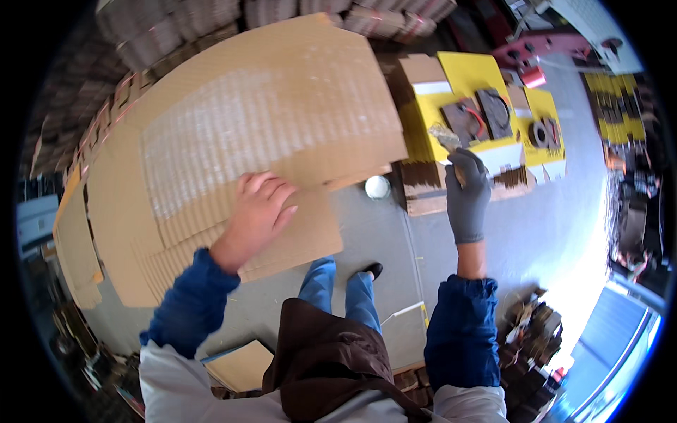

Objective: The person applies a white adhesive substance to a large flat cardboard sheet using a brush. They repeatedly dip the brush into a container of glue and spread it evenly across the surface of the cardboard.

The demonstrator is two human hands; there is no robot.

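A large brown cardboard sheet (338, 84) lies in front of me at centre left, streaked with a wet-looking whitish coating in ridged lines. Bare, with its fingers a little apart, my left hand (257, 215) is over the near edge of this sheet and holds nothing; whether it touches the board I cannot tell. My right hand (469, 190) wears a grey glove and is closed around a brush (444, 136), whose pale, clotted head points up and away. That brush is beside the yellow-and-white cardboard stack on the right. Between the two stacks stands a small round container (378, 187) with white contents.
On the yellow cardboard stack (458, 67) lie two dark flat blocks (496, 113) with looped straps and rolls of tape (541, 134). Bundled cardboard (176, 28) is piled behind. Scrap (532, 324) heaps at lower right; a tan board (243, 366) lies at lower left.
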